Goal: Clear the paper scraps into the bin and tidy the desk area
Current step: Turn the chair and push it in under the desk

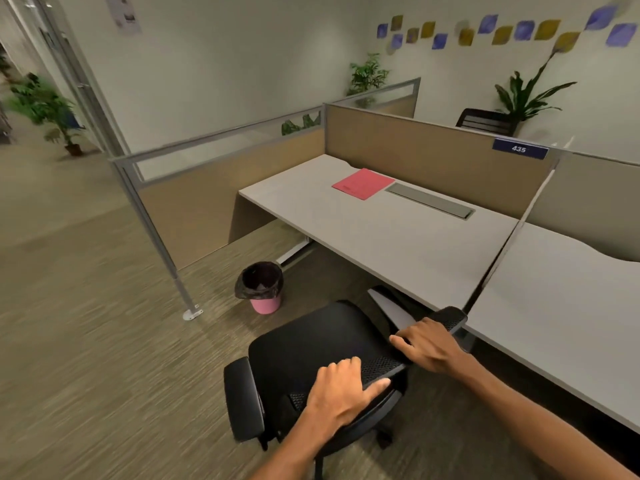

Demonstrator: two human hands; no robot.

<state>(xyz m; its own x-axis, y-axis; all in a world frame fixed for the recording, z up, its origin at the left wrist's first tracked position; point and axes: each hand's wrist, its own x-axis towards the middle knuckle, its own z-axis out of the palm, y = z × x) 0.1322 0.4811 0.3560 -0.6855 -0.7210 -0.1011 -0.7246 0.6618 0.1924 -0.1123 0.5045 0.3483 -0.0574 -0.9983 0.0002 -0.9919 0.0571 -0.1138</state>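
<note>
plants: one potted (pixel 52 112) far left in the corridor, one (pixel 367 75) behind the partition, one (pixel 530 95) right by the wall
wall: blue and yellow squares (pixel 498 31) upper right, paper sheet (pixel 124 11) upper left
tag: blue, reads 435 (pixel 520 149), on partition top
second chair: black back (pixel 485 122) behind partition
floor: carpet (pixel 86 341)

Pink bin (pixel 265 299), black-lined, upright on carpet beside grey desk (pixel 398 233)

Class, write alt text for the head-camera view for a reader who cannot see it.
Both bare hands, left hand and right hand, grip the top of a black mesh office chair's backrest beside a pale grey desk. A red paper folder lies on it; a pink black-lined bin stands on the carpet.
</note>
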